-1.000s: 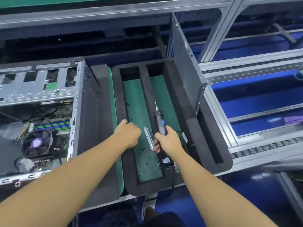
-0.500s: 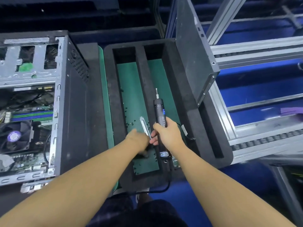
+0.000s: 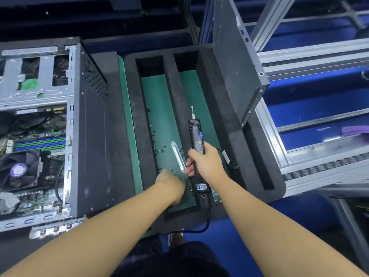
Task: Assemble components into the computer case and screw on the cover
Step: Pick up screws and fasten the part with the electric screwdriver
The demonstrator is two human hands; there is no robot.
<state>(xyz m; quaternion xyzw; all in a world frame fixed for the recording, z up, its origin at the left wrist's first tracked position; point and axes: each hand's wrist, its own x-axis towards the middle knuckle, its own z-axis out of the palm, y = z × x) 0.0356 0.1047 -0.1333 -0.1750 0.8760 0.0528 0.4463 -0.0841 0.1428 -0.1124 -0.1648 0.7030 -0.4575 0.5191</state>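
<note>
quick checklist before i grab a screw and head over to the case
1. Right hand has a firm grip on the electric screwdriver: ok.
2. Bit fitted at the screwdriver's tip: ok.
3. Left hand has a screw pinched: cannot tell, its fingers are hidden.
4. Loose screws within reach in the foam tray: ok.
5. Cover on the computer case: not ok, the side cover stands upright at the tray's right side.
</note>
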